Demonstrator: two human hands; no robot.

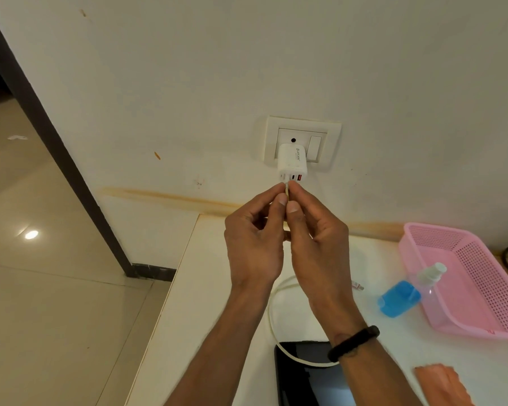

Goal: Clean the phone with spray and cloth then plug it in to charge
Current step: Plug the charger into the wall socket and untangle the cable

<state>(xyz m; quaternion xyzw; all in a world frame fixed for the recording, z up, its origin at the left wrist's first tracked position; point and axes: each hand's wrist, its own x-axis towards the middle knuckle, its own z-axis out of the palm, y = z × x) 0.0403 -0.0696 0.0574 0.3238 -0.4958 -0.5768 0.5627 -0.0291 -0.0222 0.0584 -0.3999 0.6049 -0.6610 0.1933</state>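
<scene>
Left hand (254,244) and right hand (314,238) together pinched the white cable plug (287,191), pointing toward 12 o'clock, just below the white wall charger's (291,164) ports.

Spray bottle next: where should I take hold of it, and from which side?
Judging by its pose, grip the clear body of the spray bottle just below the white cap, coming from the left. It lies tilted over the rim of the pink basket, whose wall blocks the right side.

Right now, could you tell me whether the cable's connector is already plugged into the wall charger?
Not yet: both hands pinch the cable connector just below the charger, short of its ports.
</scene>
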